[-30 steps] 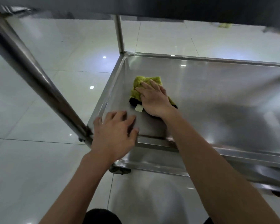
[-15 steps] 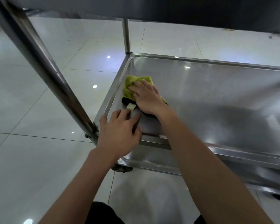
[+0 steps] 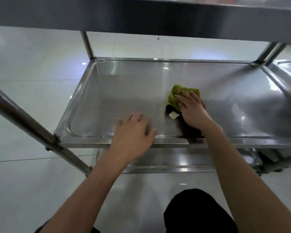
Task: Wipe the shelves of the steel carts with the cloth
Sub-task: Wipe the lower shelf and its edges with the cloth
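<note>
A crumpled green and black cloth (image 3: 176, 97) with a pale tag lies on the middle shelf (image 3: 124, 91) of a steel cart, right of centre. My right hand (image 3: 192, 110) presses flat on the cloth with fingers spread straight. At the shelf's front rim my left hand (image 3: 133, 132) rests with its fingers extended; the hand is motion-blurred. Part of the cloth is hidden under my right palm.
The cart's top shelf (image 3: 141, 12) overhangs close above. Slanted steel posts (image 3: 23, 121) stand at the left, upright posts at the back corners. A lower shelf (image 3: 183, 160) shows beneath. A second cart's shelf (image 3: 287, 68) adjoins at the right. Glossy white floor tiles surround.
My right hand has slid the cloth from the shelf's left end toward the middle. My left hand has shifted right along the front rim. The view has swung right, showing more of the shelf.
</note>
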Demonstrator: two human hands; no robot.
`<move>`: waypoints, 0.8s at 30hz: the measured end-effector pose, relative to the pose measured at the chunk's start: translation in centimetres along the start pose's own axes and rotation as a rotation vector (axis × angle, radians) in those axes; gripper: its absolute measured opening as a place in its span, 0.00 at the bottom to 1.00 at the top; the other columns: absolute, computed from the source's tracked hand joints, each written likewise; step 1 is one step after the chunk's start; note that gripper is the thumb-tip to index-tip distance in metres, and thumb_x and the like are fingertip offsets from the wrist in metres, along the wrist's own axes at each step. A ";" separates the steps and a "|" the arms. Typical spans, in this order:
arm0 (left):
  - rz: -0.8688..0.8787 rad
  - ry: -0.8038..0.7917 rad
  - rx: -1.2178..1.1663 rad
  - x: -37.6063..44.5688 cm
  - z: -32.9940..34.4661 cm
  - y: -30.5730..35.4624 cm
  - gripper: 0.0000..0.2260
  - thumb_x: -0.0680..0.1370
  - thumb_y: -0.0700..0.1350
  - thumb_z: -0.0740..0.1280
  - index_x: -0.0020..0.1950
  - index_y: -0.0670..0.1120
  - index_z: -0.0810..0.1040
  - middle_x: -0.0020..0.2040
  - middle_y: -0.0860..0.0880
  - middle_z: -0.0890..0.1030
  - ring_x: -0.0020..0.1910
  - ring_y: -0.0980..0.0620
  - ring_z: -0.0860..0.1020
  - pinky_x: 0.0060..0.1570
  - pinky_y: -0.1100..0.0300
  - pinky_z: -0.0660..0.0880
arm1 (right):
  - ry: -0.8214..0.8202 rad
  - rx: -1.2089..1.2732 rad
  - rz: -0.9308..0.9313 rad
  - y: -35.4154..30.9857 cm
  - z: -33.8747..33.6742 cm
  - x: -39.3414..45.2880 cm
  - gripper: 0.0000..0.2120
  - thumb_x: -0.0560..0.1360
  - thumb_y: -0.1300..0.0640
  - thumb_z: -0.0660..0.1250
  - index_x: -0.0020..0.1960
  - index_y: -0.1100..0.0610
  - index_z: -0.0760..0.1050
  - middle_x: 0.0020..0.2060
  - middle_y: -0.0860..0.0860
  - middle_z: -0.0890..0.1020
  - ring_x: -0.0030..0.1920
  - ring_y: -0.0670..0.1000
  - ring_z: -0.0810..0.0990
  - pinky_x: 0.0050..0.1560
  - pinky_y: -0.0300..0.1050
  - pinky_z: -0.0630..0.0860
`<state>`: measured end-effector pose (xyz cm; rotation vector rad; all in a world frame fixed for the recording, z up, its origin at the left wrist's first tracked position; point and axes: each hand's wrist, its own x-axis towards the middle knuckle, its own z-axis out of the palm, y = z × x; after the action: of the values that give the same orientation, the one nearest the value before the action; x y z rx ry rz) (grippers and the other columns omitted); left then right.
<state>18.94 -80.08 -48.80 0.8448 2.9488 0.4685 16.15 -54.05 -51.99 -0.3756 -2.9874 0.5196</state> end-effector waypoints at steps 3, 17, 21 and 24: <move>0.106 -0.084 0.051 0.8 1.8 3.4 0.20 0.76 0.68 0.60 0.60 0.57 0.74 0.68 0.52 0.70 0.69 0.47 0.66 0.70 0.40 0.62 | 0.014 0.044 0.004 1.4 -0.8 -1.9 0.20 0.83 0.50 0.53 0.74 0.40 0.65 0.78 0.42 0.59 0.79 0.49 0.50 0.77 0.50 0.45; 0.076 -0.034 0.026 1.0 2.0 3.0 0.20 0.73 0.71 0.61 0.52 0.58 0.76 0.59 0.56 0.72 0.66 0.51 0.64 0.67 0.41 0.64 | -0.041 -0.023 -0.061 0.1 -2.3 -11.6 0.20 0.84 0.50 0.52 0.74 0.40 0.65 0.78 0.40 0.58 0.80 0.47 0.47 0.78 0.51 0.45; 0.080 -0.019 0.016 0.6 1.9 2.2 0.20 0.73 0.69 0.64 0.54 0.57 0.78 0.60 0.55 0.73 0.66 0.50 0.66 0.67 0.41 0.64 | 0.009 -0.057 -0.072 -0.7 -1.4 -11.4 0.19 0.83 0.49 0.53 0.73 0.40 0.67 0.78 0.41 0.61 0.80 0.50 0.50 0.77 0.52 0.49; 0.065 0.013 0.028 0.1 1.9 2.3 0.17 0.73 0.67 0.66 0.52 0.56 0.77 0.59 0.54 0.73 0.65 0.49 0.68 0.65 0.43 0.66 | 0.064 -0.054 -0.103 -0.8 -0.7 -11.6 0.18 0.83 0.48 0.54 0.72 0.41 0.69 0.77 0.43 0.64 0.79 0.51 0.53 0.76 0.53 0.52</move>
<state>20.25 -77.68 -49.92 0.9468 2.9536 0.4386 27.27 -57.55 -51.54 -0.2363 -2.9441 0.4100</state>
